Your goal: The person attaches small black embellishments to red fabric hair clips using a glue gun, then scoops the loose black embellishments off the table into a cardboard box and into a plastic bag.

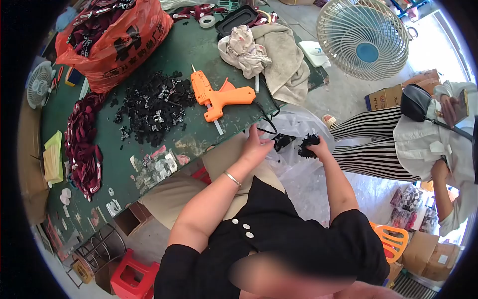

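My right hand (321, 148) is closed round a clump of small black pieces (308, 146), above a clear plastic bag (298, 172). More black pieces (284, 142) show inside the bag. At the table's near edge, my left hand (258, 148) grips the bag's rim, though its fingertips are partly hidden. A black cord (269, 119) hangs close to it. On the green table (199, 134) lies an orange glue gun (221, 96) with a glue stick out of its back. Beside it spreads a heap of black pieces (154, 102), some with shiny silver parts.
A red plastic bag (117, 47) full of dark red items stands at the back left. A string of dark red pieces (83, 144) runs along the left. Cloths (284, 60) lie at the far edge. A fan (363, 40) and a person in striped trousers (373, 144) are on the right.
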`<action>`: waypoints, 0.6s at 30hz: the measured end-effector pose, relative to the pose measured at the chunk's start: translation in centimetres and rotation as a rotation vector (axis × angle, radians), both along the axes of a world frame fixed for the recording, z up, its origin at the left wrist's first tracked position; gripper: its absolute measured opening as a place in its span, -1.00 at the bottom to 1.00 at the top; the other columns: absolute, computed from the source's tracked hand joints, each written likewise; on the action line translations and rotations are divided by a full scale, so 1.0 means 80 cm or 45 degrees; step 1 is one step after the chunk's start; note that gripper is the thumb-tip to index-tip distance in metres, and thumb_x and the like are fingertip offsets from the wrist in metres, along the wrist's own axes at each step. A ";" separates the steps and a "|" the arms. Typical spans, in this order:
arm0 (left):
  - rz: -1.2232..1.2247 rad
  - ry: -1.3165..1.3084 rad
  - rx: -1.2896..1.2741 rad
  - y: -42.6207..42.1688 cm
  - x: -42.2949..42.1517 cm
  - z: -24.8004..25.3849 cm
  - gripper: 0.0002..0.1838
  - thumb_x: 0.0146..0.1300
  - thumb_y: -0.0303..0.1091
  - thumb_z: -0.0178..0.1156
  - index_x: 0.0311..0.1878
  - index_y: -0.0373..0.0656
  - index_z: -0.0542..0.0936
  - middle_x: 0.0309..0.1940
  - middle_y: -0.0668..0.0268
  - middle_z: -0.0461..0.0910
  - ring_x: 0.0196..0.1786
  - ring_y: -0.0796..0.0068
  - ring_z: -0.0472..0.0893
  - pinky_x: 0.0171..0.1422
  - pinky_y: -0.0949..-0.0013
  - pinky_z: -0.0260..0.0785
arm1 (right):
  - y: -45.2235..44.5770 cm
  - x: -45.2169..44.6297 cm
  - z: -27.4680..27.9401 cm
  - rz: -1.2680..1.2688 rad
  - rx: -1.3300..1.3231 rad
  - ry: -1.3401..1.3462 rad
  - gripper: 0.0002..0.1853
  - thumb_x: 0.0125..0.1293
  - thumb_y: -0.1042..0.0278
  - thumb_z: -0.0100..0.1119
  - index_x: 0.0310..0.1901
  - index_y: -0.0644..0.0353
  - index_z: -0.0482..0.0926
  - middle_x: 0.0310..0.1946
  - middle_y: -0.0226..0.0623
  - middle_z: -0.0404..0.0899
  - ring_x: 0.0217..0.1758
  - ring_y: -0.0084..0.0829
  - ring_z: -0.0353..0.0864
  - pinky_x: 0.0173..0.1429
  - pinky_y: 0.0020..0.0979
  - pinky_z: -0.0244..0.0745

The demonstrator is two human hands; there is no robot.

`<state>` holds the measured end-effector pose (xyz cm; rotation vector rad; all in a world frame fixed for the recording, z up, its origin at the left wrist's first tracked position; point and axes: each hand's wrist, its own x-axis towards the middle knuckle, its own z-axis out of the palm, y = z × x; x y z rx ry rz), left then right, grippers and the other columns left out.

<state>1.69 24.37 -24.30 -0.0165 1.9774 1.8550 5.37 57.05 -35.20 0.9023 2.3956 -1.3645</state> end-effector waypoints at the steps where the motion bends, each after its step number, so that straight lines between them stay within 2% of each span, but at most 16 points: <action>1: 0.009 0.018 0.017 0.000 0.000 -0.004 -0.02 0.12 -0.39 0.29 0.46 -0.15 -0.17 0.20 -0.11 0.35 0.01 0.25 0.64 0.00 0.27 0.51 | -0.002 -0.001 0.019 -0.027 -0.085 0.006 -0.18 -0.13 0.54 0.46 0.26 0.24 0.31 -0.06 -0.19 0.57 -0.04 -0.31 0.59 0.05 -0.29 0.55; 3: 0.018 0.037 0.040 -0.001 -0.001 -0.006 -0.03 0.13 -0.38 0.28 0.46 -0.14 -0.16 0.16 -0.08 0.40 -0.02 0.27 0.64 -0.02 0.28 0.52 | -0.003 0.000 0.044 -0.068 -0.177 0.038 -0.31 -0.11 0.59 0.43 0.14 0.24 0.38 -0.11 -0.23 0.58 -0.08 -0.34 0.60 0.04 -0.30 0.56; 6: -0.012 0.040 0.048 -0.001 -0.003 -0.004 -0.01 0.13 -0.39 0.27 0.47 -0.11 -0.20 0.06 0.00 0.49 -0.07 0.32 0.65 -0.05 0.30 0.52 | 0.005 -0.001 0.078 -0.035 -0.280 0.050 -0.27 -0.14 0.59 0.45 0.16 0.28 0.39 -0.11 -0.23 0.59 -0.08 -0.35 0.60 0.04 -0.31 0.55; 8: -0.018 0.023 0.062 0.000 -0.002 -0.004 0.00 0.12 -0.38 0.27 0.48 -0.12 -0.20 -0.07 0.11 0.58 -0.15 0.35 0.66 -0.08 0.32 0.51 | 0.007 0.001 0.102 0.005 -0.318 0.118 -0.37 -0.12 0.60 0.44 0.07 0.27 0.42 -0.12 -0.26 0.60 -0.09 -0.38 0.61 0.06 -0.32 0.54; 9: -0.016 0.025 0.073 0.000 -0.002 -0.004 0.00 0.12 -0.38 0.27 0.48 -0.12 -0.20 -0.07 0.11 0.58 -0.15 0.35 0.66 -0.08 0.32 0.51 | 0.006 0.002 0.123 -0.009 -0.347 0.132 -0.39 -0.12 0.61 0.44 0.05 0.27 0.42 -0.13 -0.27 0.60 -0.09 -0.38 0.61 0.06 -0.33 0.53; 11: -0.071 -0.010 0.044 0.000 -0.005 -0.003 0.03 0.14 -0.45 0.27 0.51 -0.15 -0.23 -0.16 0.15 0.58 -0.12 0.44 0.60 0.01 0.41 0.45 | -0.001 0.002 0.167 0.003 -0.314 0.124 -0.38 -0.11 0.62 0.42 0.07 0.26 0.42 -0.15 -0.32 0.60 -0.10 -0.42 0.60 0.07 -0.36 0.52; 14: -0.117 -0.050 0.014 -0.003 -0.005 0.013 -0.01 0.15 -0.43 0.27 0.50 -0.22 -0.19 -0.24 0.20 0.61 -0.19 0.50 0.58 -0.04 0.47 0.42 | -0.018 0.002 0.240 0.240 -0.292 0.128 -0.30 -0.11 0.62 0.42 0.16 0.25 0.40 -0.16 -0.40 0.58 -0.09 -0.50 0.57 0.14 -0.41 0.46; 18: -0.124 -0.063 0.115 -0.002 -0.003 0.000 -0.02 0.15 -0.42 0.27 0.49 -0.24 -0.17 -0.25 0.20 0.60 -0.21 0.52 0.57 -0.07 0.47 0.40 | -0.052 -0.002 0.346 0.413 -0.267 0.148 -0.31 -0.10 0.63 0.44 0.15 0.25 0.39 -0.05 -0.39 0.57 0.03 -0.54 0.53 0.23 -0.41 0.39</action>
